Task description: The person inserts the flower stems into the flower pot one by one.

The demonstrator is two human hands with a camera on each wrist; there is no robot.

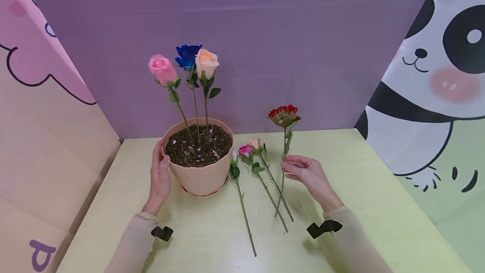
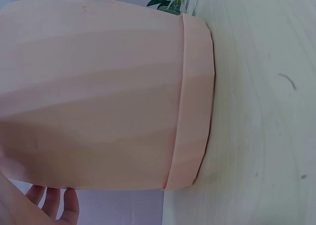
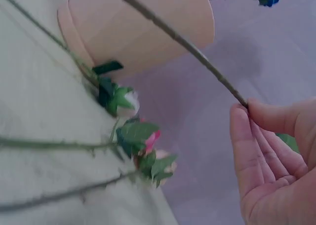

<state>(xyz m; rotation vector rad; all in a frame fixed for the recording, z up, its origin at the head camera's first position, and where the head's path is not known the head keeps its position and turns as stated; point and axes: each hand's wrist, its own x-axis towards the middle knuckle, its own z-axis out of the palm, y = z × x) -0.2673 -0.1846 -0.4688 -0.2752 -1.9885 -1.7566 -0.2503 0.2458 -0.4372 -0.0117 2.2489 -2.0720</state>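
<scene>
A flower pot [image 1: 201, 178] of pale peach colour, full of dark soil [image 1: 182, 151], stands on its saucer at the left. My left hand [image 1: 159, 180] rests against the pot's left side, its fingers [image 2: 70, 205] along the wall. Between thumb and fingertips, my right hand [image 1: 308, 178] pinches the green stem of a red artificial flower [image 1: 284, 116], held upright right of the pot. In the right wrist view the pinched stem [image 3: 182, 39] runs up and left from the fingertips. A pink rose [image 1: 163, 70], a blue rose [image 1: 187, 56] and a peach rose [image 1: 206, 63] stand in the soil.
Several stemmed flowers lie on the table [image 1: 182, 231] between the hands: a magenta one [image 1: 245, 150], a pale pink one [image 1: 256, 144] and a white one [image 3: 127, 102] next to the pot. Behind the table rises a purple backdrop [image 1: 265, 54]; a panda panel [image 1: 428, 96] stands right.
</scene>
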